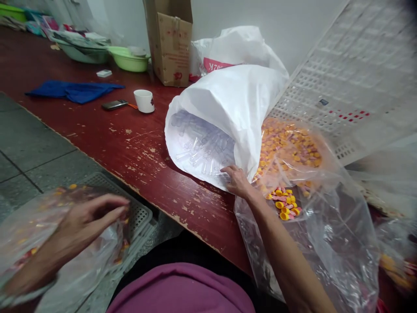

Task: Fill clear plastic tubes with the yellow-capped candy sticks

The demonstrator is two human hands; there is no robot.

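Right hand (238,181): grip partly open at the sack (224,95) of tubes (205,148). Left hand (86,219): empty, grip wide, near the left bag (81,265).

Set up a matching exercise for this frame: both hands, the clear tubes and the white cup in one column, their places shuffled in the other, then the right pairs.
1. Left hand
2. Right hand
3. Clear tubes
4. White cup

A. Heaped inside the white sack
B. Beside a small device with an orange strap
C. Raised over a clear plastic bag
D. At the sack's lower rim

Right pairs: 1-C, 2-D, 3-A, 4-B
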